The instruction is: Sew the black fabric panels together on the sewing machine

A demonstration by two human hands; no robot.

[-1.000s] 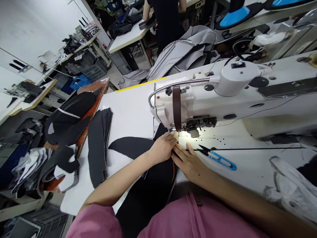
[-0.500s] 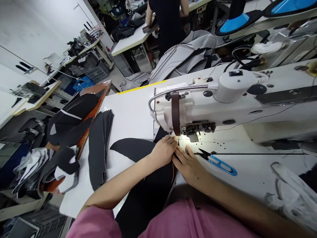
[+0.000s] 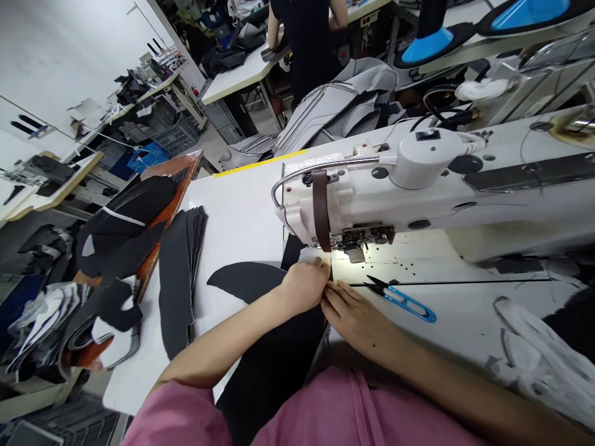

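Note:
A large black fabric piece (image 3: 279, 353) runs from my lap up to the needle area of a white sewing machine (image 3: 362, 198). On its upper part, just below the brown strap of the machine head, my left hand (image 3: 307, 285) is closed on the fabric. Close beside it, my right hand (image 3: 351, 313) has its fingers pressed together at the fabric's right edge. The hands nearly touch, and the fingertips are partly hidden. Blue thread snips (image 3: 409, 303) lie to the right of my right hand.
Stacked dark fabric pieces (image 3: 179, 279) lie on the white table left of my arm. More bundles (image 3: 125, 210) rest on a brown board. Grey pieces (image 3: 325, 111) are heaped behind the machine. A person (image 3: 304, 43) stands at another table. White plastic (image 3: 539, 353) lies at right.
Both hands have shifted slightly along the fabric's edge. The right fingers have drawn closer together, and the orange line along the edge is mostly hidden. The whole view has moved slightly.

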